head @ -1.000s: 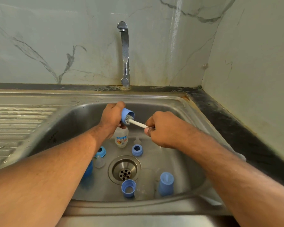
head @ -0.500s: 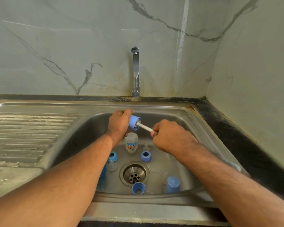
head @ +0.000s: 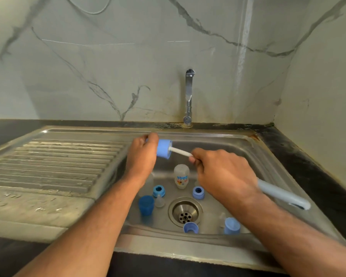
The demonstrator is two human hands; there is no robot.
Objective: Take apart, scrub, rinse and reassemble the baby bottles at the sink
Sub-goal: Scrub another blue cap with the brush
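My left hand [head: 141,154] grips a light blue bottle cap [head: 164,148] over the back of the steel sink [head: 256,156], its mouth turned to the right. My right hand [head: 222,174] grips a bottle brush [head: 180,151] by its white stem, with the bristle end inside the cap. The brush's grey-blue handle [head: 282,194] sticks out behind my right wrist. On the sink floor stands a clear bottle body [head: 181,175] with a printed label. Around the drain [head: 185,211] lie two blue collar rings [head: 158,190] [head: 198,192], a clear teat [head: 159,200] and several blue caps [head: 146,204] [head: 190,227] [head: 231,225].
The tap [head: 188,96] rises from the back rim, with no water running. A ribbed steel drainboard [head: 54,164] stretches to the left. Dark counter [head: 308,166] borders the sink on the right, with marble-look walls behind and beside it.
The camera has tilted up, so the sink sits lower in view. My left hand has lifted the cap toward the back left, and the brush head has gone deeper into the cap.
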